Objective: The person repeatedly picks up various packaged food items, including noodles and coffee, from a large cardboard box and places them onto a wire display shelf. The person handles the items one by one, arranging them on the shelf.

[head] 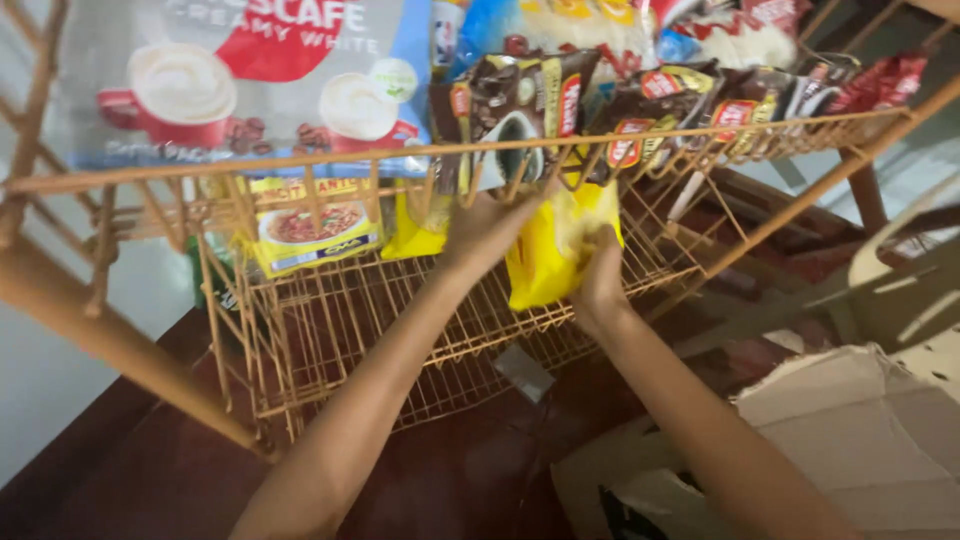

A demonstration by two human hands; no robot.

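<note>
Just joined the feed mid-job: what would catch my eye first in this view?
Both hands meet at centre frame on a bright yellow plastic packet, the left hand at its upper left edge and the right hand in a grip on its right side, inside an orange wire rack. Above it, a large blue-and-grey coffee bag fills the upper left, with dark brown coffee sachets hanging beside it.

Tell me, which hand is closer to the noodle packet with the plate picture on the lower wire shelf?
Left. The left hand is on the yellow packet, just right of the noodle packet. The right hand grips that yellow packet's far side, farther right.
</note>
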